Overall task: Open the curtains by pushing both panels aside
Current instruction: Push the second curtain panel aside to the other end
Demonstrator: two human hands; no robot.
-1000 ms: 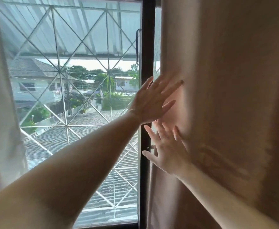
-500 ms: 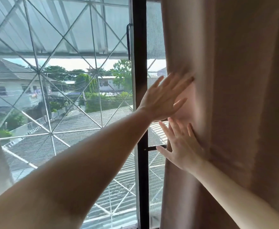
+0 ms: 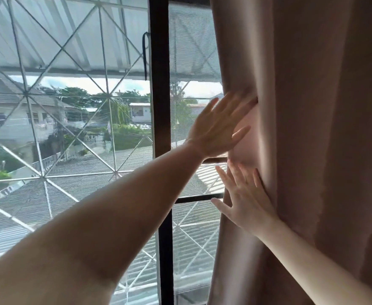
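Note:
The right curtain panel (image 3: 313, 119), beige-brown and hanging in folds, fills the right side of the view. My left hand (image 3: 216, 128) lies flat with fingers spread against the panel's inner edge at mid height. Just below it, my right hand (image 3: 244, 199) also presses flat on that edge, fingers apart. Neither hand grips the fabric. The left curtain panel is out of view.
A dark vertical window frame post (image 3: 159, 106) stands left of my hands, with a thin horizontal bar (image 3: 194, 198) behind the right hand. White diagonal security grille bars (image 3: 42, 177) cover the glass. Roofs, houses and trees lie outside.
Both flat hands have moved right with the right panel's edge, uncovering more window beyond the frame post. The view has shifted right, and the left panel has left the frame.

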